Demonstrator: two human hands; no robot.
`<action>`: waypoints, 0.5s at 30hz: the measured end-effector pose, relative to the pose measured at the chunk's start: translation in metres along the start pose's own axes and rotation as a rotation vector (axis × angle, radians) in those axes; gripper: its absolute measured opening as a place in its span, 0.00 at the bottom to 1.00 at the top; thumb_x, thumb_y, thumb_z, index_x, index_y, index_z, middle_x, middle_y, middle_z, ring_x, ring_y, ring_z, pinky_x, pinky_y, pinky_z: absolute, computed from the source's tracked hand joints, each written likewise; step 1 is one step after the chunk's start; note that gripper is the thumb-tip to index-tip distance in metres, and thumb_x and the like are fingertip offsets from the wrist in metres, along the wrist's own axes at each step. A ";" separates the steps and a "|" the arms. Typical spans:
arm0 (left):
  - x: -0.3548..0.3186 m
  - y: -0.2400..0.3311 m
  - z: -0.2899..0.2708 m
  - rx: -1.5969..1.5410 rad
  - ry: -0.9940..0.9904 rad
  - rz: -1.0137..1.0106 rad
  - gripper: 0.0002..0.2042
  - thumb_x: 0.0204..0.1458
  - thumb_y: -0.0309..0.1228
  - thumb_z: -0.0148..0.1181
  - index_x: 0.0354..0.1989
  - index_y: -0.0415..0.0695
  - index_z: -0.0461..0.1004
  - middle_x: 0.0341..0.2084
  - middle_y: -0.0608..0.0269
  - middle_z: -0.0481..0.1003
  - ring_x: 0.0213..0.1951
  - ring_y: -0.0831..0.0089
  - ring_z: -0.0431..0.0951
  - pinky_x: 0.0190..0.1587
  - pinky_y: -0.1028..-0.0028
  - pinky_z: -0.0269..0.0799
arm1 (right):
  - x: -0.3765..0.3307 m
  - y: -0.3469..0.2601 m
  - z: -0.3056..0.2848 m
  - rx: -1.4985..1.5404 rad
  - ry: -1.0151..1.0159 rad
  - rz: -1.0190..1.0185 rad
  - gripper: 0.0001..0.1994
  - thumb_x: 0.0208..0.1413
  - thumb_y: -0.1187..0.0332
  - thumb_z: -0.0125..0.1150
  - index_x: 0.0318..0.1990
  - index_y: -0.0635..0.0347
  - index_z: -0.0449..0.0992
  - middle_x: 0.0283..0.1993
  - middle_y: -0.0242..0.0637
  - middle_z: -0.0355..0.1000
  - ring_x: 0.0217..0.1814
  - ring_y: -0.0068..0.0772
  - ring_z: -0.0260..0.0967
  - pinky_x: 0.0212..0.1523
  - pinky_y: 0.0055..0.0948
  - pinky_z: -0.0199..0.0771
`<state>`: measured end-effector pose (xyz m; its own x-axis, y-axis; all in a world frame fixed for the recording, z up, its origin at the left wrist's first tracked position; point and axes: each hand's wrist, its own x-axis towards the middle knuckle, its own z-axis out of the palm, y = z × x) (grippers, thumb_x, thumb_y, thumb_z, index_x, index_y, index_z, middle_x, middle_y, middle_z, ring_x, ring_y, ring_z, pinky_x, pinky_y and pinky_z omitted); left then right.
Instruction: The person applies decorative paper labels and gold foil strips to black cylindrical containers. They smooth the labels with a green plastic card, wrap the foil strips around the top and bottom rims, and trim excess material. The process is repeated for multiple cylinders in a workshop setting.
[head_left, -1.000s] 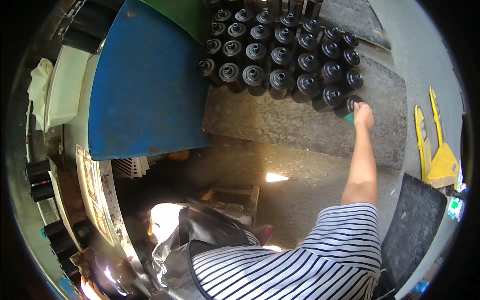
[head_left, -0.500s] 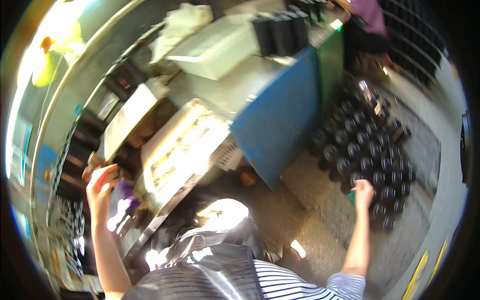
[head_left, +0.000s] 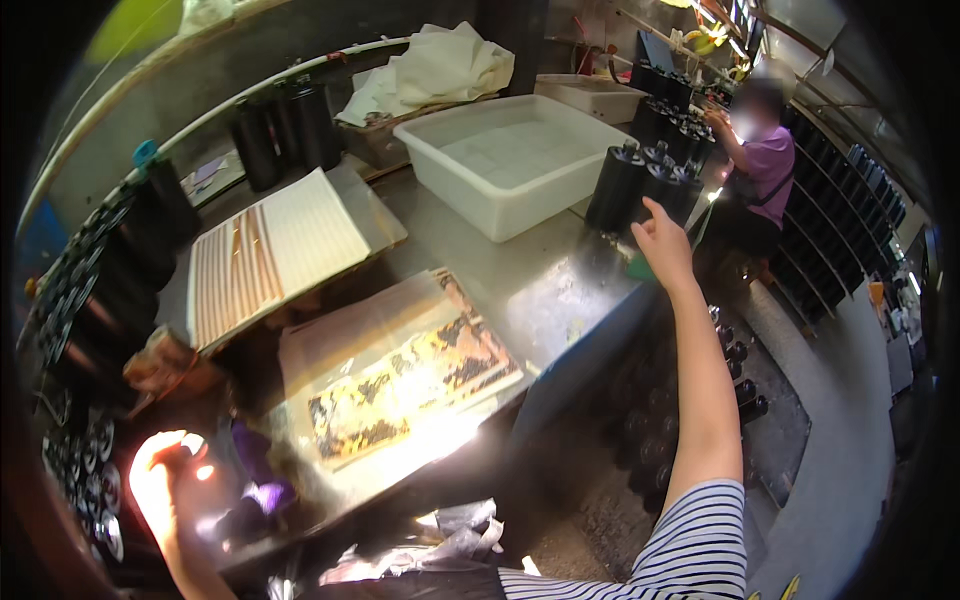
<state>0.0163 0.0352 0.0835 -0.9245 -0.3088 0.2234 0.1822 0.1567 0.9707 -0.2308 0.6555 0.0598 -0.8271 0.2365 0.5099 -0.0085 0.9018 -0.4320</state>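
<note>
1. At about eight o'clock the left hand point(head_left: 160, 480) is sitting in a glare of light at the desk's near-left corner. Its fingers are washed out, so I cannot tell how far they are open or whether they are gripping anything. A purple item point(head_left: 262, 478) is lying just beside it.
2. Dark cylinders point(head_left: 110, 280) are standing in rows along the left edge, toward nine o'clock.
3. A cream ribbed board point(head_left: 275, 250) is resting tilted at ten o'clock. Below it, near the centre, a flat printed sheet point(head_left: 415, 380) is lying on the steel desk point(head_left: 540, 290).
4. At twelve o'clock a white plastic tub point(head_left: 520, 160) is sitting on the desk, with crumpled pale cloth point(head_left: 440, 70) behind it.
5. Black spools point(head_left: 640, 180) are standing at the desk's far-right edge, around one o'clock.
6. The right hand point(head_left: 662, 245) is reaching out just beside those spools — fingers loosely spread, one pointing up, gripping nothing visible. A small green object point(head_left: 640, 268) is showing just under the palm.
7. At two o'clock another person in a purple top point(head_left: 762, 165) is working at more spools.
8. More spools are standing on the floor point(head_left: 740, 370) at four o'clock.
</note>
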 end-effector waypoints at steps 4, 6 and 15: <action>0.028 -0.034 -0.025 0.259 0.301 0.018 0.29 0.50 0.48 0.56 0.51 0.34 0.67 0.43 0.54 0.72 0.41 0.66 0.75 0.44 0.73 0.72 | 0.087 0.003 0.015 -0.287 -0.030 0.056 0.32 0.50 0.64 0.56 0.63 0.53 0.54 0.33 0.42 0.74 0.39 0.46 0.72 0.39 0.41 0.71; 0.044 -0.035 -0.018 0.210 0.331 0.058 0.27 0.51 0.45 0.54 0.52 0.33 0.66 0.45 0.53 0.71 0.43 0.66 0.74 0.46 0.73 0.70 | 0.126 -0.001 0.034 -0.486 0.047 0.061 0.30 0.52 0.62 0.53 0.63 0.49 0.55 0.37 0.45 0.73 0.41 0.50 0.71 0.41 0.43 0.69; 0.060 -0.018 -0.006 0.337 0.359 -0.018 0.19 0.53 0.28 0.46 0.53 0.36 0.66 0.48 0.55 0.69 0.46 0.69 0.71 0.54 0.71 0.65 | 0.112 -0.008 0.049 -0.521 0.056 -0.076 0.11 0.54 0.57 0.52 0.37 0.55 0.70 0.34 0.46 0.72 0.38 0.51 0.70 0.34 0.46 0.68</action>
<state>-0.0403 0.0087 0.0796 -0.7416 -0.6090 0.2814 -0.0059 0.4253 0.9050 -0.3505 0.6575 0.0839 -0.8035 0.1693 0.5707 0.2250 0.9739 0.0279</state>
